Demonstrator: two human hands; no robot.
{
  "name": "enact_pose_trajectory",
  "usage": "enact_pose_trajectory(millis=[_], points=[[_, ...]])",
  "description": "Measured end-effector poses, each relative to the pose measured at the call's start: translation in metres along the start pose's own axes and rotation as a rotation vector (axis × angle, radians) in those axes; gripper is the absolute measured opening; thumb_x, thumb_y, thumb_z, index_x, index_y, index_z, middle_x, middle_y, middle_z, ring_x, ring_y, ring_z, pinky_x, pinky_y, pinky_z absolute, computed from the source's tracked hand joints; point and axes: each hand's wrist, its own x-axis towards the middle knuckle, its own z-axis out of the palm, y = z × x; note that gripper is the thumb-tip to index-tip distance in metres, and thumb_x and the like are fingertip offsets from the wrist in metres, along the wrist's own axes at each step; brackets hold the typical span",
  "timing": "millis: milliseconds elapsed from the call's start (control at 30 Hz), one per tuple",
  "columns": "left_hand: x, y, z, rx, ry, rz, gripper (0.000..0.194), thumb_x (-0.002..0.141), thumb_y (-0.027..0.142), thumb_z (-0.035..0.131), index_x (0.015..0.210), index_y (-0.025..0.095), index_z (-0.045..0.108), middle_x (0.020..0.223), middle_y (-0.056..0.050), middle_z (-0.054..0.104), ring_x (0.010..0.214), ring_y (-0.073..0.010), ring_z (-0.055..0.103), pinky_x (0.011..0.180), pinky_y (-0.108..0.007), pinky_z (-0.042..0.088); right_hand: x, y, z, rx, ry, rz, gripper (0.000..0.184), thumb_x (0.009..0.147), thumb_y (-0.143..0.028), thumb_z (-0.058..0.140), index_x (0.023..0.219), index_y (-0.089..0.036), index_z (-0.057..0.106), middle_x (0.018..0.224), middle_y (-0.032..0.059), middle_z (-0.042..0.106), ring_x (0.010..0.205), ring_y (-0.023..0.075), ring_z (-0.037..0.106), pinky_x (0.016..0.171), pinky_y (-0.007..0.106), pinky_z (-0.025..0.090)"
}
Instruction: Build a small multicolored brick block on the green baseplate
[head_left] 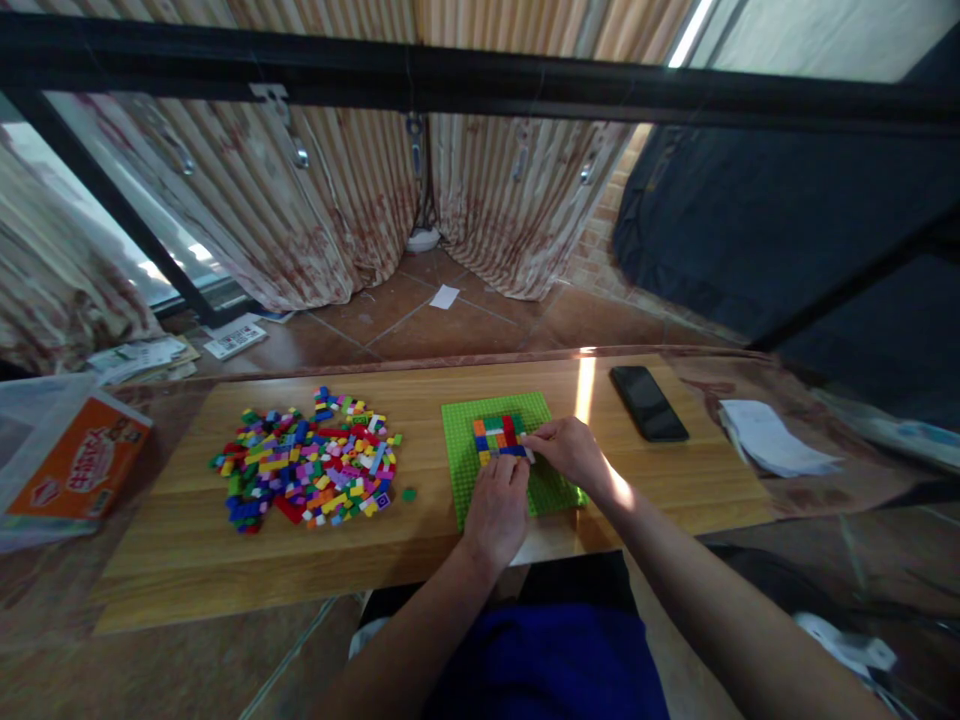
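Note:
A green studded baseplate (459,425) lies on the wooden table, carrying a low block of toy bricks (496,436) in red, white, orange, blue, yellow and green. My left hand (499,508) is bent over the block's front edge, its closed fingertips pressed against the bricks. At the block's right edge my right hand (571,452) is closed in a pinch on a small pale toy brick, mostly covered by the fingertips. Left of the baseplate spreads a pile of loose bricks (311,462) in many colours. A single round green piece (409,494) lies between pile and baseplate.
On the table's right side lies a black phone (649,403). White papers (776,438) are beyond the table's right end. A clear plastic box with an orange label (82,460) stands at the left. Behind the table, a dark metal bar (480,80) crosses in front of curtains.

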Motion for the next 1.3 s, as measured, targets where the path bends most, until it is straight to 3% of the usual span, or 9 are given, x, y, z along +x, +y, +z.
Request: enact_pose_trajectory(millis=[167,367,500,600,800,933,1067,1200,1300], points=[[-0.001,0.0,0.0,0.0,0.0,0.003,0.032,0.087,0.007,0.046,0.118,0.013,0.055,0.104,-0.01,0.057,0.098,-0.0243,0.053,0.089,-0.041,0.05,0.002,0.002,0.001,0.035,-0.018,-0.02,0.031,0.08,-0.044,0.063,0.063,-0.02,0.075,0.06,0.0019,0.067,0.059,0.0134,0.058,0.054,0.023,0.036],[-0.001,-0.002,0.001,0.028,0.03,0.024,0.033,0.086,0.005,0.045,0.117,0.013,0.055,0.101,-0.009,0.057,0.095,-0.0231,0.053,0.089,-0.04,0.05,0.0,0.013,0.003,0.295,-0.067,0.029,0.05,0.077,-0.062,0.058,0.058,-0.016,0.069,0.047,-0.0009,0.054,0.048,0.0108,0.048,0.046,0.023,0.03],[-0.001,-0.003,0.0,0.043,0.029,0.026,0.032,0.086,0.004,0.046,0.115,0.013,0.056,0.1,-0.009,0.058,0.094,-0.0227,0.054,0.088,-0.039,0.05,-0.002,0.022,0.003,0.603,0.053,0.123,0.055,0.072,-0.067,0.058,0.065,-0.013,0.07,0.06,0.0048,0.064,0.054,0.0139,0.055,0.051,0.025,0.041],[0.0,-0.002,0.001,0.046,0.022,0.028,0.032,0.086,0.005,0.046,0.115,0.012,0.057,0.101,-0.009,0.058,0.093,-0.0226,0.054,0.087,-0.04,0.05,-0.004,0.03,-0.002,0.646,0.134,0.12,0.056,0.069,-0.068,0.061,0.065,-0.013,0.068,0.06,0.0064,0.064,0.054,0.0151,0.056,0.05,0.026,0.042],[-0.006,-0.006,-0.005,0.072,0.022,0.026,0.026,0.086,0.007,0.047,0.108,0.013,0.06,0.097,-0.009,0.06,0.092,-0.0229,0.055,0.086,-0.04,0.051,-0.008,0.046,-0.003,0.496,0.205,0.0,0.05,0.081,-0.061,0.054,0.073,-0.014,0.069,0.063,0.0061,0.064,0.06,0.017,0.059,0.052,0.026,0.044],[-0.018,-0.016,-0.015,0.075,0.035,0.034,0.026,0.086,0.008,0.049,0.108,0.015,0.06,0.096,-0.008,0.06,0.092,-0.0227,0.055,0.085,-0.04,0.051,-0.011,0.039,0.02,0.318,0.347,-0.171,0.036,0.086,-0.048,0.054,0.09,-0.017,0.072,0.09,0.0091,0.069,0.078,0.0205,0.064,0.07,0.033,0.052],[-0.024,-0.022,-0.021,0.043,0.029,0.033,0.028,0.085,0.009,0.049,0.111,0.017,0.059,0.097,-0.008,0.06,0.092,-0.0222,0.056,0.084,-0.039,0.052,-0.017,0.025,0.051,0.037,0.414,-0.367,0.03,0.091,-0.035,0.05,0.109,-0.021,0.069,0.114,0.0117,0.065,0.107,0.0268,0.058,0.092,0.043,0.048],[-0.029,-0.022,-0.028,-0.02,0.052,0.058,0.027,0.086,0.012,0.048,0.111,0.016,0.059,0.1,-0.009,0.061,0.094,-0.0216,0.057,0.085,-0.038,0.051,-0.021,0.021,0.065,-0.148,0.408,-0.436,0.031,0.094,-0.031,0.047,0.114,-0.021,0.067,0.118,0.0122,0.064,0.111,0.0285,0.055,0.094,0.046,0.045],[-0.042,-0.028,-0.04,-0.022,0.15,-0.007,0.028,0.088,0.017,0.048,0.114,0.018,0.06,0.102,-0.009,0.063,0.095,-0.0217,0.057,0.086,-0.039,0.05,-0.021,0.024,0.066,-0.177,0.41,-0.445,0.031,0.094,-0.034,0.046,0.114,-0.02,0.066,0.119,0.0115,0.064,0.11,0.0281,0.055,0.092,0.045,0.045]])
